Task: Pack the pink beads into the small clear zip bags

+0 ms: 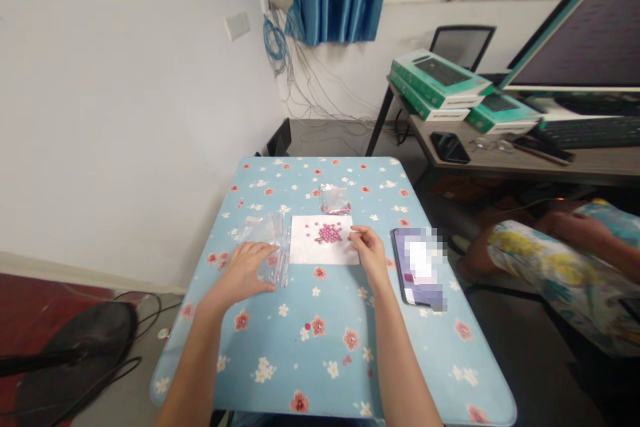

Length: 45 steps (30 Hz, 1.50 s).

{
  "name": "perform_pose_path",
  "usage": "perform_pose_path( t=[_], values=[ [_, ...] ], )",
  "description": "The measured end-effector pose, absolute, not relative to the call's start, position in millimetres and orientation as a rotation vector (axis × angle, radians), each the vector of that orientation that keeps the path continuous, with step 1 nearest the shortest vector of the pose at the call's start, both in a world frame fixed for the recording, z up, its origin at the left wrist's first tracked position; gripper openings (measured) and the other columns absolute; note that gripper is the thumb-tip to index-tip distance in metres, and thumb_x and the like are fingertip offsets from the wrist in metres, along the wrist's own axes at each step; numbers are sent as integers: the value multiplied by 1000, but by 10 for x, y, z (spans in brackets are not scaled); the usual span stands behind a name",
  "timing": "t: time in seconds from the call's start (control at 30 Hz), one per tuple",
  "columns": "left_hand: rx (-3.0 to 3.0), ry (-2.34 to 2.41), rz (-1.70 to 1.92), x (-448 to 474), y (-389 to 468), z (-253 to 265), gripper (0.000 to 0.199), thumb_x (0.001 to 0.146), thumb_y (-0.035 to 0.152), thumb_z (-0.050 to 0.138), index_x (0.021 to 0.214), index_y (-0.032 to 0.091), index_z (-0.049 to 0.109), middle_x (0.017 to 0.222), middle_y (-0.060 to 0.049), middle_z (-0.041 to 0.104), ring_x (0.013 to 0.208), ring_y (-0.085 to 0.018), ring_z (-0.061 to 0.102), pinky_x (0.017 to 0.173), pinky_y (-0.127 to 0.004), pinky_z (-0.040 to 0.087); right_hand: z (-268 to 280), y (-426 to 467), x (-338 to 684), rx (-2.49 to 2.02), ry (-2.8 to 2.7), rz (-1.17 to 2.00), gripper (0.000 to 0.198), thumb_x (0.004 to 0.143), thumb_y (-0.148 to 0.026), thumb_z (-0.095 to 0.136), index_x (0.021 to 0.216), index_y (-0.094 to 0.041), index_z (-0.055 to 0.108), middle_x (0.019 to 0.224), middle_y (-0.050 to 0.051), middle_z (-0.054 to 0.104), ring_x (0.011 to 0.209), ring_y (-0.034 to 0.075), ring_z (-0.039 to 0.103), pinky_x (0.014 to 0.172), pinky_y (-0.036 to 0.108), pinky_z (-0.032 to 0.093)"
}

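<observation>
A white sheet of paper [305,251] lies flat on the table with a cluster of small pink beads [331,233] on it; a few lie loose to the left of the cluster. My left hand [249,268] rests over clear zip bags [265,230], fingers stretched out and thumb apart. At the sheet's right edge is my right hand [369,248], its fingers curled and the thumb close to the index finger. Whatever is between those fingertips is too small to make out. Just behind the paper lies another clear zip bag [335,199] with small pinkish pieces along its near edge.
The table [285,367] has a blue floral cover. A phone [419,267] lies right of my right hand. A seated person's leg [540,260] is at the right, below a desk [500,163] with keyboard boxes [435,80] and a monitor [585,33]. A wall stands left.
</observation>
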State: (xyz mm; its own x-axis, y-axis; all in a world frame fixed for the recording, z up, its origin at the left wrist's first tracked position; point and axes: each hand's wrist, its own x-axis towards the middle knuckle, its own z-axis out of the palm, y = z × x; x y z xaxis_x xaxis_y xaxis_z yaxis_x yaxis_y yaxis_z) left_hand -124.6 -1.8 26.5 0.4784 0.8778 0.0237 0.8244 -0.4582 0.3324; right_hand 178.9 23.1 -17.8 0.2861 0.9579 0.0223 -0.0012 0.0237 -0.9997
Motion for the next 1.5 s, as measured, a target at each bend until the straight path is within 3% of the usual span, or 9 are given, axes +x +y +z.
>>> perform_pose_path(
  t=[0.37,0.57,0.73,1.0,1.17,1.5],
  values=[
    [2491,1462,370,-1185,22,345,64,65,51,73,121,27,55,105,-4,59,99,-27,52,100,-46,31,-215,237,1773,-1343,-1040,963,25,72,-38,58,88,-20,60,63,-2,53,55,12,49,52,24,39],
    [2417,1465,549,-936,42,522,61,68,53,70,121,27,53,109,-3,58,103,-26,50,99,-45,32,-222,229,1749,-1346,-1063,927,24,73,-37,59,89,-19,61,68,-2,56,54,11,49,54,24,40],
    [2350,1436,769,-597,74,383,54,70,48,71,116,25,55,110,-4,61,104,-25,53,98,-43,33,-176,184,1663,-1448,-1208,810,23,76,-37,57,92,-20,61,73,-1,58,53,12,46,54,25,38],
    [2313,1459,888,-514,87,112,50,71,41,72,115,24,55,107,-5,64,102,-25,56,94,-41,36,-89,246,1443,-1531,-1758,403,15,82,-29,57,89,-21,67,87,5,65,83,22,52,79,36,39],
    [2327,1490,917,-567,97,77,51,72,40,72,116,24,54,110,-6,63,105,-25,56,94,-39,37,-46,371,1259,-1606,-1897,271,17,79,-29,61,91,-22,70,95,7,62,90,26,47,80,38,36],
    [2322,1529,893,-560,122,5,55,70,39,74,118,22,54,112,-7,62,105,-26,55,93,-40,39,-46,427,1127,-1651,-1953,304,11,79,-28,63,85,-23,70,97,8,60,95,27,45,78,38,34]
  ],
)
